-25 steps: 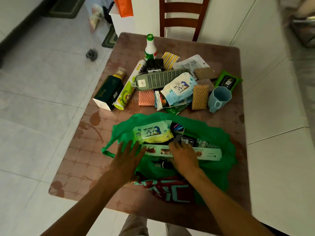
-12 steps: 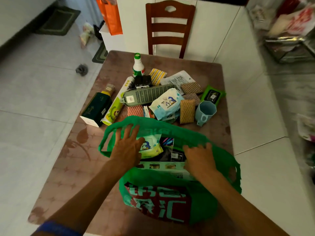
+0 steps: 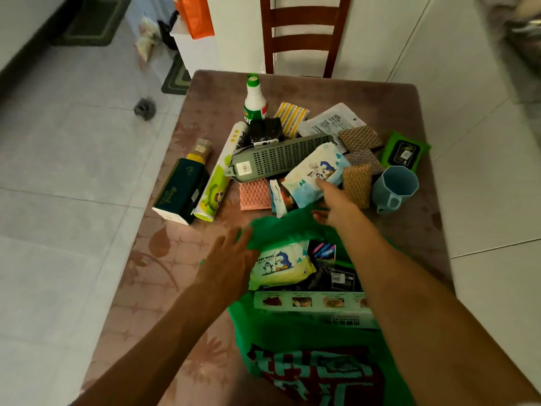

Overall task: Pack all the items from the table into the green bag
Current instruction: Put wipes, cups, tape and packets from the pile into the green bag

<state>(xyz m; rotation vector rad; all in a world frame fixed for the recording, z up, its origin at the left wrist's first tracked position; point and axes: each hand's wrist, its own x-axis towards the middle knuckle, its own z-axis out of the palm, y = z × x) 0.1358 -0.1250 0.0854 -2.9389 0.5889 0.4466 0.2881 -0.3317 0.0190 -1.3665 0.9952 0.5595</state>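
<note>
The green bag [image 3: 295,332] is seen lying open on the table [image 3: 187,253], near edge, w/ a yellow-green wipes pack [image 3: 281,265], a long printed box [image 3: 310,301] and dark small items inside. The left hand [image 3: 231,259] is laid on the bag's left rim; fingers are spread and fairly straight, tips touching the green fabric, nothing gripped. The right hand [image 3: 333,200] is stretched past the bag's far rim; fingers are apart and extended, index tip touching the blue-white wipes pack [image 3: 316,174], not closed round it. Just right of those fingers a tan sponge [image 3: 357,186] and a blue mug [image 3: 393,189] are found. Beyond the fingertips a grey perforated tray [image 3: 281,156] is lying; farther left, a dark green box [image 3: 181,191] and a bottle [image 3: 255,101].
</note>
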